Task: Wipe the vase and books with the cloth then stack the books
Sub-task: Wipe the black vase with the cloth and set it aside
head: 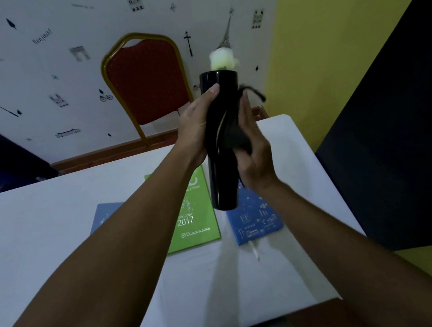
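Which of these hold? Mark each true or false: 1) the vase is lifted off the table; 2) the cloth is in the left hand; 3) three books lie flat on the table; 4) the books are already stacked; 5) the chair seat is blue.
1) True: the black vase is held in the air above the table.
2) False: the dark cloth is in the right hand; the left hand grips the vase.
3) True: a green book between two blue books.
4) False: they lie side by side.
5) False: the chair is red.
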Available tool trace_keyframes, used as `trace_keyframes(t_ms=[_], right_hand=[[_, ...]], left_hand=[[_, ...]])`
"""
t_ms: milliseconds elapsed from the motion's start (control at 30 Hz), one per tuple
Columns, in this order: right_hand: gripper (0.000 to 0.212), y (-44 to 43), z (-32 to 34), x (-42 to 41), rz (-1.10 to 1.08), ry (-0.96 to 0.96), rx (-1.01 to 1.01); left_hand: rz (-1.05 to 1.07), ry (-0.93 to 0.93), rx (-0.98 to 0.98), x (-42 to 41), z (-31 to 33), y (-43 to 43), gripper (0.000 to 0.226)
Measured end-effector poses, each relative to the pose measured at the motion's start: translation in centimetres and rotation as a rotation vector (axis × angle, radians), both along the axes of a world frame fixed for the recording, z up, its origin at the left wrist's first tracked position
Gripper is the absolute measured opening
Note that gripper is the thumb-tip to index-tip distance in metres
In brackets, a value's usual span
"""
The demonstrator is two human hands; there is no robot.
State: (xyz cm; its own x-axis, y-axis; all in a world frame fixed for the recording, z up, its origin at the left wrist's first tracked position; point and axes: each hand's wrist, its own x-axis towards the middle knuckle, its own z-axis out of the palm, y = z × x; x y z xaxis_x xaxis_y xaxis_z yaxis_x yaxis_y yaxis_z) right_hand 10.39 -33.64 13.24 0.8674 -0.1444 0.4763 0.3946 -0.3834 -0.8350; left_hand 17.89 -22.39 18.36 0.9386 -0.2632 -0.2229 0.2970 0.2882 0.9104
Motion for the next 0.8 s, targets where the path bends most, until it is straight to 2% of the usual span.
trace_keyframes(t_ms=[100, 167, 300, 367, 467, 567, 667, 800], right_hand=[[0.073, -0.7, 2.5, 2.6, -0.014, -0.008, 0.029], [0.076, -0.8, 3.1, 3.2, 0.009, -0.013, 0.013], [0.073, -0.6, 1.9, 1.9, 0.038, -0.018, -0.087], [0.073, -0.5, -0.6, -0.6, 0.082, -0.029, -0.161], [0.068, -0.4, -6.2, -4.8, 0.166, -0.055, -0.255], [0.063, 0.1, -8.4, -5.9, 0.186, -0.042, -0.219], [0.059, 1.0, -5.4, -3.6, 0.099, -0.072, -0.144], [0.069, 0.5, -0.2, 1.9, -0.031, -0.053, -0.047]], left_hand=[[-0.177, -0.015, -0.051, -0.3, 0.5, -0.4, 0.052], [-0.204, -0.038, -0.04, -0.2, 0.8, -0.5, 0.053], [-0.094, -0.067, 0.057, 0.5, 0.5, 0.0, 0.044], [-0.015, -0.046, 0.028, 1.1, 0.7, 0.4, 0.042], [0.101, -0.033, 0.01, 2.4, 1.3, 1.1, 0.058], [0.101, -0.04, -0.002, 2.8, 0.9, 1.6, 0.07], [0.009, -0.049, -0.014, 2.3, 0.4, 1.4, 0.068], [-0.186, -0.048, 0.014, 1.0, 0.0, 0.1, 0.057]])
